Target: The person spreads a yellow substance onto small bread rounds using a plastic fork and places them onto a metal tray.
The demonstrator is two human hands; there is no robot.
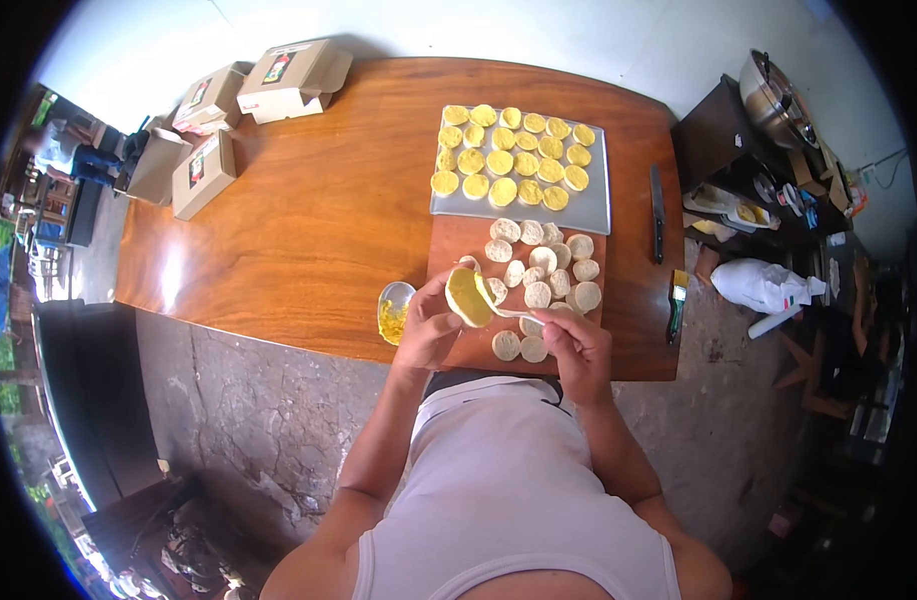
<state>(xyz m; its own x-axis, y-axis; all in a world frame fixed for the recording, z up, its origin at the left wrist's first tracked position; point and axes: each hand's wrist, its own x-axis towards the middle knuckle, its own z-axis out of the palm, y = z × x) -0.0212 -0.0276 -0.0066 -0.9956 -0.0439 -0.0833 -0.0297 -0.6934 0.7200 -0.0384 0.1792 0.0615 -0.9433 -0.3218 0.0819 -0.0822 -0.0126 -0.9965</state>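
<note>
My left hand (428, 328) is closed around a bread roll half (466, 298), its cut face coated with yellow spread. In my right hand (580, 350) is a pale spoon (516, 314), its tip against the coated face. Beside my left hand stands a small metal bowl (396, 294) with yellow spread (392, 322) in it. Under both hands, several plain roll halves (543, 260) lie cut side up on a reddish-brown board (448, 237). Beyond them, a metal tray (518, 216) carries rows of yellow-coated roll halves (500, 163).
A long knife (657, 215) and a brush (676, 308) lie along the right side of the wooden table (328, 210). Cardboard boxes (290, 80) stand at the far left. A dark shelf (713, 140) holds a metal bowl (768, 95). Another person (68, 150) is at far left.
</note>
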